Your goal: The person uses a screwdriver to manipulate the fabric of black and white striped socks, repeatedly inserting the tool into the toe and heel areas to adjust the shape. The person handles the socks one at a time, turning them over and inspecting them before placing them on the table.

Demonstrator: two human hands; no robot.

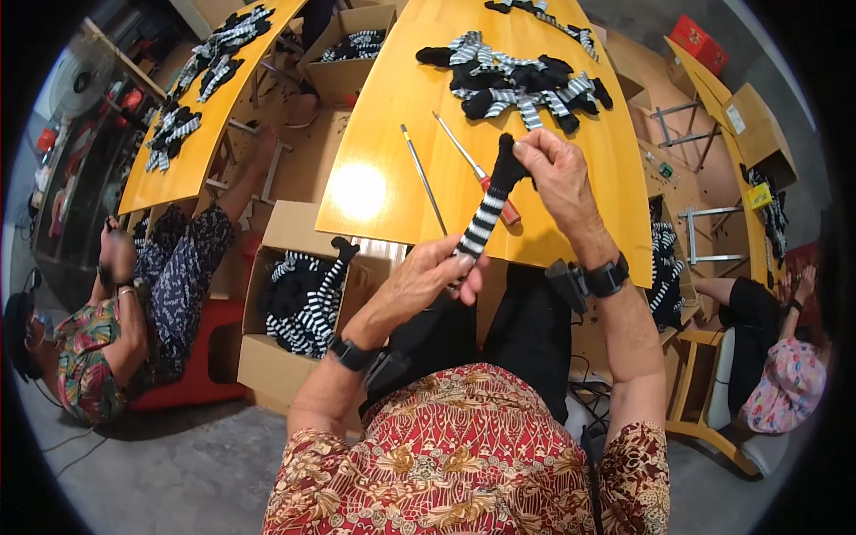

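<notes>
Between my two hands a sock (486, 214) with black and white stripes is stretched on a slant above the table's near edge. My left hand (437, 275) is closed round its lower striped end. At the upper, all-black end, my right hand (557, 174) pinches the fabric between thumb and fingers. Behind the sock lies a screwdriver (459, 145) with a red handle, partly hidden by it. To its left rests a thin metal rod (422, 176). A heap of striped and black socks (526, 80) lies farther back on the yellow table (374, 134).
A cardboard box (294, 227) of striped socks stands at my left, with another box (343, 76) beyond it. More socks fill a container (664, 267) at my right. One person (98, 339) sits at far left, another (785, 383) at far right. Side tables flank mine.
</notes>
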